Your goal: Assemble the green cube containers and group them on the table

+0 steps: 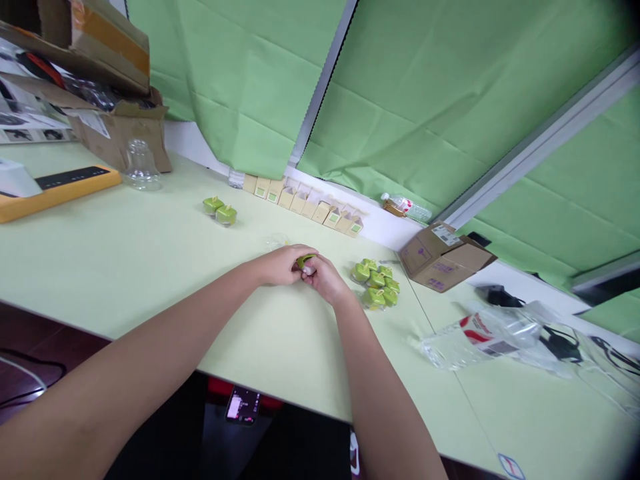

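The left hand (285, 265) and right hand (327, 281) are curled nearly closed, a small green-and-whitish piece (305, 259) being held between their fingertips over the pale table (260, 333), its long axis hidden, with the cluster of green-lidded clear containers (376, 279) placed nearer the right hand.

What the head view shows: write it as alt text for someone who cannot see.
Left hand and right hand together hold a small green item over a pale table; green-topped containers cluster to the right, a matching pair sits left, small boxes line the back.
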`<state>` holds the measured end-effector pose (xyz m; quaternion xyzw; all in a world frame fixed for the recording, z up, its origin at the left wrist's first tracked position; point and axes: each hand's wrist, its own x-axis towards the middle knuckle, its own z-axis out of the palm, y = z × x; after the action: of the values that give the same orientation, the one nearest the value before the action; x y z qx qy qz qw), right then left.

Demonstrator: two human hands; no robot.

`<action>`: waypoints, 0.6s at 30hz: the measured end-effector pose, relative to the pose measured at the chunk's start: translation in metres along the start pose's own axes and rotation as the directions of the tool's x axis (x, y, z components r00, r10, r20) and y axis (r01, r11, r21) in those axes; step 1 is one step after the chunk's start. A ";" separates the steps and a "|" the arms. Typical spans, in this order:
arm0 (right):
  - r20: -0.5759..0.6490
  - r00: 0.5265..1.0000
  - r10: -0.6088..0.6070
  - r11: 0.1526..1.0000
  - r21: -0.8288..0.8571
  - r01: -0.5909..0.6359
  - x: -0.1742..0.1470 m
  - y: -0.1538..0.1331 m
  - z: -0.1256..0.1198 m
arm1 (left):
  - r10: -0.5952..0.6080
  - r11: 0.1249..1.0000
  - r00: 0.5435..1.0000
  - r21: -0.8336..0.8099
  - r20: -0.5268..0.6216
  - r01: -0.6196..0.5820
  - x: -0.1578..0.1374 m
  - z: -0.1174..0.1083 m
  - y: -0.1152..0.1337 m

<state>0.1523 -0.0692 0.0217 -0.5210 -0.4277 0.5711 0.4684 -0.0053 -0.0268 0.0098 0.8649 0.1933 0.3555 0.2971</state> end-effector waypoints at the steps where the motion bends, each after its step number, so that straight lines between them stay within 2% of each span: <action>1: -0.010 1.000 0.007 1.000 -0.017 -0.007 0.000 0.000 -0.001 | 0.001 1.000 1.000 0.005 -0.009 -0.001 0.000 0.000 0.001; 7: 0.026 1.000 -0.011 0.998 -0.069 0.013 -0.002 -0.002 -0.008 | -0.113 0.990 0.992 -0.088 -0.051 0.108 -0.002 -0.002 0.005; 9: -0.045 0.997 -0.056 0.991 -0.120 0.051 -0.002 -0.001 -0.010 | -0.163 0.982 0.981 -0.116 -0.101 0.151 -0.003 -0.003 0.002; 11: -0.175 0.976 -0.127 0.961 -0.265 0.078 0.000 0.000 -0.012 | -0.201 0.975 0.967 -0.123 -0.156 0.183 -0.003 -0.002 -0.001; 12: -0.231 0.958 -0.173 0.931 -0.355 0.082 0.001 0.001 -0.013 | -0.217 0.973 0.959 -0.121 -0.183 0.197 -0.003 -0.001 -0.003; 14: -0.263 0.924 -0.276 0.847 -0.521 0.105 0.002 0.003 -0.015 | -0.255 0.964 0.939 -0.135 -0.229 0.229 0.000 0.001 -0.006; 18: -0.151 0.873 -0.463 0.637 -0.741 0.210 0.003 0.009 -0.016 | -0.375 0.903 0.893 -0.315 -0.249 0.292 0.006 0.004 -0.007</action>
<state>0.1671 -0.0684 0.0110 -0.6560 -0.6192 0.1698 0.3968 0.0010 -0.0199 0.0056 0.7047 0.3332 0.4500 0.4357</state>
